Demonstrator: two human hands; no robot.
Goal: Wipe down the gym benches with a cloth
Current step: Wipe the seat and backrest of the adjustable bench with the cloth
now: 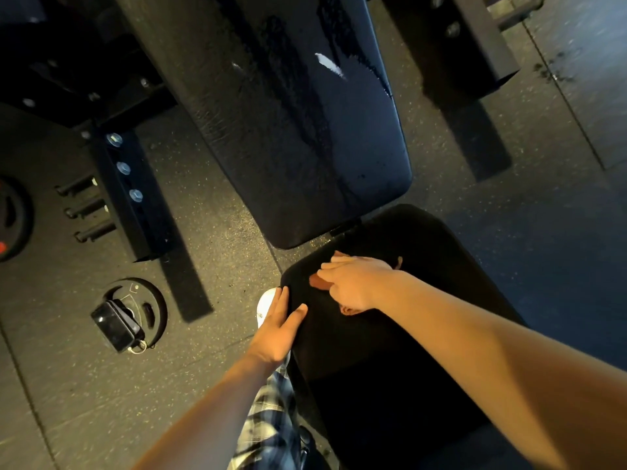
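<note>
Cloth [320, 283] — seemingly one — under right hand [354, 286].

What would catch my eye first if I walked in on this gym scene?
Two bare arms reach in from below: the right hand presses a reddish cloth on the near seat pad, while the left hand rests on its edge. Beyond, the long back pad shines with wet streaks, and a weight plate lies on the floor at left.
</note>
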